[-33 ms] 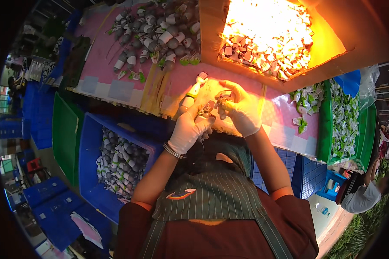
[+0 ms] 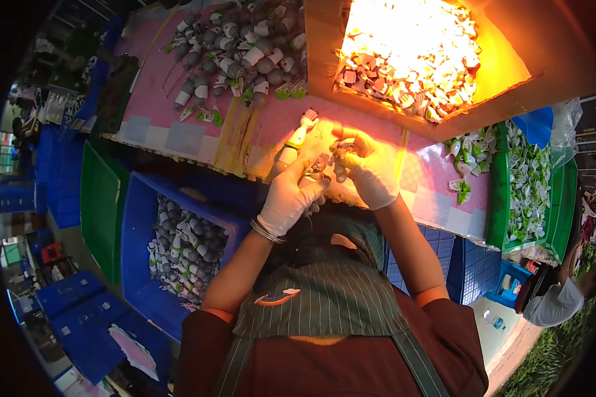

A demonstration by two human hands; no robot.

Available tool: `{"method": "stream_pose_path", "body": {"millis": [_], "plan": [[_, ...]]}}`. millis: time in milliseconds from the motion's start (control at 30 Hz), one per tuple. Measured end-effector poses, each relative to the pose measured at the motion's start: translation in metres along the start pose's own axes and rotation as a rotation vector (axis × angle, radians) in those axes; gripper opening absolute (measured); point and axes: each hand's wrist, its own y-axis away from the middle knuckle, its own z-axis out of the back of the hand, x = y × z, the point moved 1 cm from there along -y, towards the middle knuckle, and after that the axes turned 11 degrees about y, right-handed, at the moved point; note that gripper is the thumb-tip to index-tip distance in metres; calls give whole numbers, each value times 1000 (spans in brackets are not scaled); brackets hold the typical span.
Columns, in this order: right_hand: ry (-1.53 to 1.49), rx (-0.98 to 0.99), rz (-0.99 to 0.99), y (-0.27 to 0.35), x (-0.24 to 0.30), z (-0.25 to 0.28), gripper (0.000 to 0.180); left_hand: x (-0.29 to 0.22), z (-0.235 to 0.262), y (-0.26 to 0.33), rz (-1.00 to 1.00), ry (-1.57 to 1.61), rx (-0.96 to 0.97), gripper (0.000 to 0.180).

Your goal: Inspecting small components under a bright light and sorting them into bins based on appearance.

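Note:
Both my hands wear white gloves and meet at the table's near edge. My left hand (image 2: 288, 198) is closed round a small greyish piece (image 2: 316, 169), whose patterned top shows between thumb and fingers; its kind is unclear. Just right of it, my right hand (image 2: 371, 169) pinches a small brownish part (image 2: 343, 153), mostly hidden by the fingertips and washed out by bright light. Beyond my left hand lies a slim white piece with a green band and a pinkish end (image 2: 299, 135), on the pink table top (image 2: 265, 126).
A cardboard box (image 2: 371, 109) of small pieces glares at the far right. Grey-and-white pieces (image 2: 245, 59) are heaped at the far left. A blue bin (image 2: 136, 225) with similar pieces stands left, a green crate (image 2: 500, 198) of green-and-white pieces right. A person (image 2: 556, 304) is at the far right.
My right hand's fingers have shifted slightly, with the forefinger a little lower over the small part. My left hand stays in place.

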Motion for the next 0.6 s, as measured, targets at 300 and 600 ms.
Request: {"method": "stream_pose_path", "body": {"millis": [300, 600], "plan": [[3, -20, 140, 4, -11, -1, 31, 0, -6, -1, 14, -153, -38, 39], [-25, -120, 286, 2, -38, 0, 28, 14, -14, -4, -157, -234, -23, 36]]}}
